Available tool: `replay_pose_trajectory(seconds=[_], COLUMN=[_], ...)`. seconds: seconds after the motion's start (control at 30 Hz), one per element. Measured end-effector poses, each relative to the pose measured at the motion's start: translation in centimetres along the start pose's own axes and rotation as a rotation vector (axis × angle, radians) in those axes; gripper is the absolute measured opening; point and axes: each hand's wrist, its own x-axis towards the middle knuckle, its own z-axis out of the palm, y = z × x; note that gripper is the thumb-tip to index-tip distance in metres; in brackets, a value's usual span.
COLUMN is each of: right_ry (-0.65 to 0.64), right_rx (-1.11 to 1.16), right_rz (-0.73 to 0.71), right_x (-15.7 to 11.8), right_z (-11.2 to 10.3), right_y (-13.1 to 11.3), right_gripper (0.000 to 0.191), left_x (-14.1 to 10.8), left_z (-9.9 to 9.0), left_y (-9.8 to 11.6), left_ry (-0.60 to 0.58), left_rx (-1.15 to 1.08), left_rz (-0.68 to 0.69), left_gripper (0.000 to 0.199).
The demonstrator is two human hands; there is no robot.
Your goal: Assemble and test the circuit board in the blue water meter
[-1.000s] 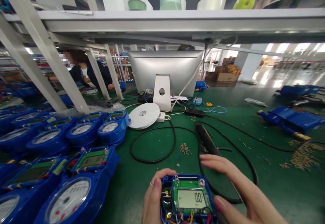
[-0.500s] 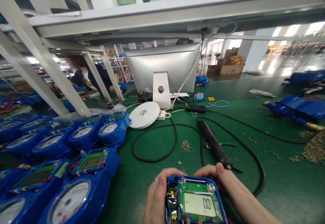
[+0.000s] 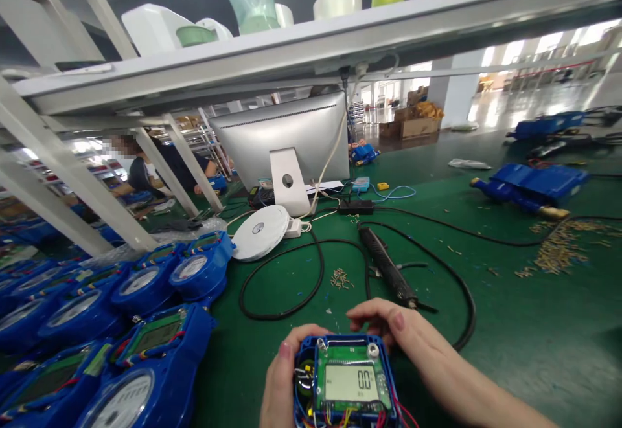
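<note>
At the bottom middle is an open blue water meter [image 3: 352,376] with a green circuit board, a lit display reading 0.0 and coloured wires. My left hand [image 3: 282,373] grips its left side, thumb on the near edge and fingers around the back. My right hand [image 3: 413,337] hovers at the upper right corner of the meter, fingers loosely bent and apart, with nothing in them; whether a fingertip touches the housing I cannot tell. Just beyond it lies a black electric screwdriver [image 3: 386,266] on its cable. A small pile of screws [image 3: 341,278] lies beyond the meter.
Rows of blue meters [image 3: 160,344] fill the left side. A white reel [image 3: 261,232] lies before a monitor's back [image 3: 286,136]. More screws [image 3: 558,250] and a blue meter body [image 3: 529,188] are at right. A shelf [image 3: 311,46] spans overhead. A co-worker [image 3: 165,162] sits behind the left posts.
My right hand has loosened from the meter's right side and moved up from it. The view has shifted right and tilted slightly. My left hand keeps its hold.
</note>
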Motion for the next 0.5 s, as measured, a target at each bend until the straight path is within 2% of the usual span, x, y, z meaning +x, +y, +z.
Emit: replay_pose_trajectory(seconds=[0.13,0.23,0.3,0.4,0.5], right_ry=[-0.036,-0.178,-0.230,-0.159,-0.137], right_rx=[-0.089,-0.163,-0.287,-0.420,-0.456], right_rz=[-0.077,-0.125,-0.080,0.014,0.010], right_x=[-0.5,-1.3,-1.9,-2.3,-2.2], right_z=[-1.4,-1.7,-1.2,-0.2,0.5], right_y=[-0.7,-2.3,-3.6,-4.8,-4.7], right_gripper=[0.049,0.057,0.062,0.063,0.064], left_x=[-0.4,-0.5,-0.5,-0.5,-0.6], left_z=[-0.3,-0.2,-0.1,0.0,0.1], left_y=[0.4,0.3,0.0,-0.4,-0.4], left_ry=[0.008,0.008,0.022,0.039,0.025], left_rx=[0.066,0.079,0.078,0.082,0.076], left_rz=[0.076,0.130,0.162,0.208,0.241], left_gripper=[0.053,0.056,0.060,0.061,0.058])
